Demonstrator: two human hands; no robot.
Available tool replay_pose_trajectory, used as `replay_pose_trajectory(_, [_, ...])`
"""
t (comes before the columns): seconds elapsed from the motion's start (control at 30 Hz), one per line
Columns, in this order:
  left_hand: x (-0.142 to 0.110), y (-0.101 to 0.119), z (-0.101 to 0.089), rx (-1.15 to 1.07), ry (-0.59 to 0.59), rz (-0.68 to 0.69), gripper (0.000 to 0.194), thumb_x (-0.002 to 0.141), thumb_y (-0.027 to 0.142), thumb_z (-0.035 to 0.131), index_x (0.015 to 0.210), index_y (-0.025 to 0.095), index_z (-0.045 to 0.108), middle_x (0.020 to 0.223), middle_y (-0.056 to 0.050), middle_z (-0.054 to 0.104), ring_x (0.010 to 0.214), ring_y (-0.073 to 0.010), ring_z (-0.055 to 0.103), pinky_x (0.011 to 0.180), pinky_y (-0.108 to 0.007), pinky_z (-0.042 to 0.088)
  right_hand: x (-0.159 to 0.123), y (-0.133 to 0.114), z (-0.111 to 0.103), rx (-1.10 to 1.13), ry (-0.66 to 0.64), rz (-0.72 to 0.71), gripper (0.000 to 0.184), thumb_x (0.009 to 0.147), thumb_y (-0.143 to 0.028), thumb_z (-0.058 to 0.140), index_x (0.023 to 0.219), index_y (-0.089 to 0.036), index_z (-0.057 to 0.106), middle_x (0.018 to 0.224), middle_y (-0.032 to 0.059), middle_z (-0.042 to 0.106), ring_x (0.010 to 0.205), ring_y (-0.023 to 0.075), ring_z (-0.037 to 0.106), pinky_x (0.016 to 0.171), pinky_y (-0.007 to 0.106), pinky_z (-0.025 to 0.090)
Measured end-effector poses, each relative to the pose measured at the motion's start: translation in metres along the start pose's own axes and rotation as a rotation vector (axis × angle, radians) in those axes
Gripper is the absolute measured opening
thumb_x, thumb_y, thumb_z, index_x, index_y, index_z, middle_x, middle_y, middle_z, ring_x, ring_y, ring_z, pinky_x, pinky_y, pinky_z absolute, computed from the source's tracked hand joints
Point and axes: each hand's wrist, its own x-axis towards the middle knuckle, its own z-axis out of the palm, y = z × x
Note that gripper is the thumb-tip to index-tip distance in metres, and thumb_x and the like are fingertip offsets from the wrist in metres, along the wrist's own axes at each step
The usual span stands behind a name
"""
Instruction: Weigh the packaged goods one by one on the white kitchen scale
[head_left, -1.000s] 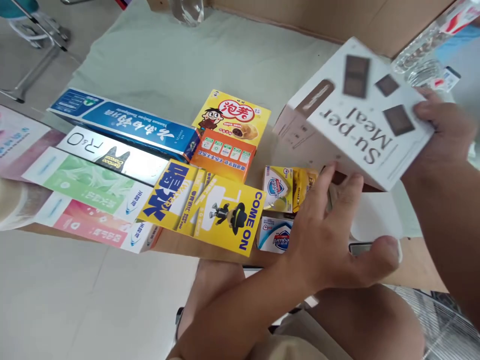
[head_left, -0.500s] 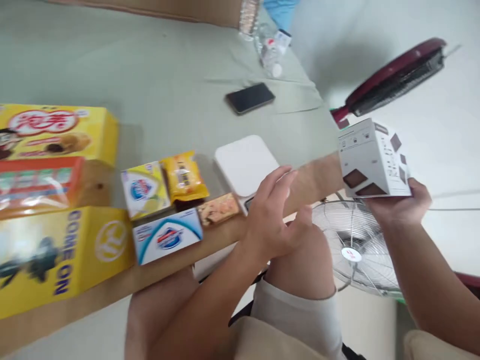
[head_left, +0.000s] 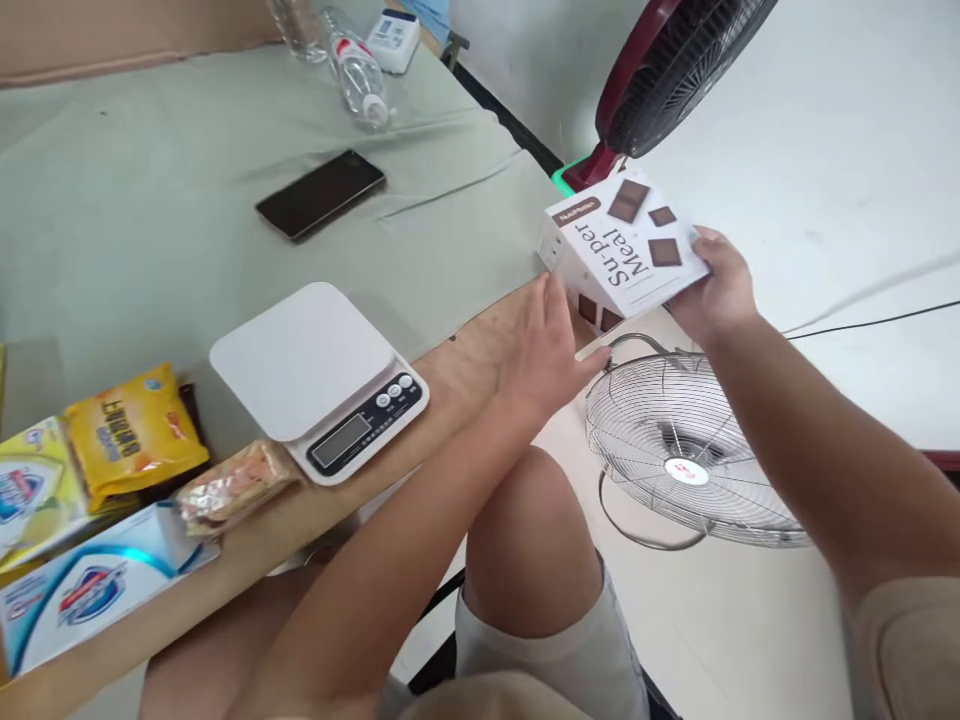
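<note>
A white "Su-per Meal" box (head_left: 600, 250) printed with brown squares is tilted past the table's right corner. My right hand (head_left: 718, 285) is closed on its right end. My left hand (head_left: 541, 345) is open, fingers stretched and thumb apart, over the wooden edge beside the box's lower left side; I cannot tell whether the fingertips touch it. Left of that hand lies a white kitchen scale (head_left: 300, 350) with a bare platform and a blank-looking display.
Left of the scale are a wrapped snack bar (head_left: 232, 485), a yellow packet (head_left: 135, 435) and two soap boxes, one blue-white (head_left: 97, 590), one yellow (head_left: 37, 490). Farther back lie a phone (head_left: 322, 195) and plastic bottle (head_left: 356, 75). Fans stand behind (head_left: 675, 70) and below (head_left: 690, 450) the box.
My view has swung right. The box has turned so its lettered face shows upward, and my left hand, earlier by the scale, is now beside the box.
</note>
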Motion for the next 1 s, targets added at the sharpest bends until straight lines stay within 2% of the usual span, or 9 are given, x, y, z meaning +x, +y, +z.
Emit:
replay_pose_trajectory(0.1, [0.027,-0.009,0.021,0.056,0.056,0.102,0.100,0.081,0.028,0.088,0.164,0.035,0.034,0.179,-0.014,0.019,0.165,-0.0467,0.024,0.126,-0.073,0.036,0.023,0.011,-0.001,0.104,0.020,0.070,0.045,0.059,-0.064,0.073,0.089,-0.032,0.062,0.095,0.0022,0.075,0.104,0.0269,0.064,0.110,0.055,0.049])
replay_pose_trajectory(0.17, [0.035,-0.012,0.028,0.074,0.089,0.128,0.092,0.081,0.029,0.088,0.160,0.041,0.042,0.178,-0.011,0.020,0.163,-0.0493,0.027,0.121,-0.075,0.041,0.028,0.017,-0.003,0.127,-0.012,0.111,0.051,0.058,-0.065,0.075,0.095,-0.031,0.067,0.097,0.0015,0.077,0.108,0.0267,0.064,0.115,0.052,0.047])
replay_pose_trajectory(0.3, [0.036,-0.010,0.028,0.071,0.123,0.098,0.076,0.086,0.025,0.083,0.154,0.036,0.051,0.173,-0.015,0.024,0.152,-0.0469,0.044,0.113,-0.068,0.052,0.019,0.026,-0.005,0.159,-0.120,0.228,0.059,0.065,-0.073,0.071,0.105,-0.031,0.071,0.106,0.0012,0.080,0.114,0.0283,0.068,0.113,0.054,0.051])
replay_pose_trajectory(0.4, [0.032,-0.008,0.027,0.065,0.139,0.076,0.069,0.087,0.018,0.080,0.150,0.030,0.053,0.169,-0.018,0.025,0.147,-0.0456,0.048,0.108,-0.064,0.056,0.008,0.028,-0.005,0.185,-0.174,0.274,0.061,0.068,-0.078,0.066,0.108,-0.033,0.072,0.111,0.0004,0.080,0.120,0.0294,0.069,0.111,0.053,0.054])
replay_pose_trajectory(0.5, [0.029,-0.008,0.028,0.063,0.156,0.067,0.073,0.084,0.017,0.083,0.148,0.028,0.049,0.167,-0.018,0.023,0.147,-0.0471,0.046,0.106,-0.064,0.057,0.002,0.030,-0.005,0.192,-0.191,0.280,0.061,0.067,-0.078,0.069,0.109,-0.035,0.074,0.115,-0.0009,0.080,0.124,0.0285,0.069,0.112,0.049,0.055])
replay_pose_trajectory(0.6, [0.027,-0.008,0.028,0.123,0.142,0.054,0.077,0.081,0.011,0.083,0.148,0.028,0.048,0.158,-0.019,0.031,0.142,-0.0434,0.050,0.103,-0.061,0.059,0.002,0.032,-0.005,0.182,-0.200,0.289,0.061,0.069,-0.082,0.067,0.108,-0.035,0.075,0.109,-0.0011,0.080,0.121,0.0284,0.070,0.110,0.050,0.056])
replay_pose_trajectory(0.7, [0.027,-0.007,0.027,0.153,0.147,0.049,0.078,0.079,0.011,0.084,0.146,0.029,0.050,0.148,-0.016,0.038,0.135,-0.0387,0.054,0.100,-0.056,0.061,0.006,0.036,-0.005,0.169,-0.196,0.305,0.061,0.071,-0.083,0.067,0.106,-0.034,0.074,0.108,-0.0004,0.080,0.121,0.0296,0.071,0.110,0.051,0.057])
replay_pose_trajectory(0.8, [0.027,-0.005,0.027,0.169,0.160,0.050,0.077,0.079,0.010,0.084,0.146,0.027,0.051,0.139,-0.016,0.043,0.132,-0.0382,0.055,0.102,-0.055,0.060,0.009,0.041,-0.007,0.153,-0.155,0.323,0.058,0.073,-0.081,0.066,0.105,-0.033,0.073,0.111,0.0006,0.080,0.123,0.0303,0.070,0.107,0.053,0.058])
replay_pose_trajectory(1.0, [0.026,-0.003,0.027,0.194,0.119,0.032,0.075,0.080,0.009,0.081,0.148,0.026,0.053,0.134,-0.017,0.047,0.125,-0.0373,0.057,0.094,-0.051,0.061,0.011,0.059,-0.005,0.115,-0.047,0.289,0.058,0.077,-0.083,0.063,0.100,-0.030,0.070,0.098,0.0044,0.076,0.106,0.0284,0.072,0.090,0.051,0.062])
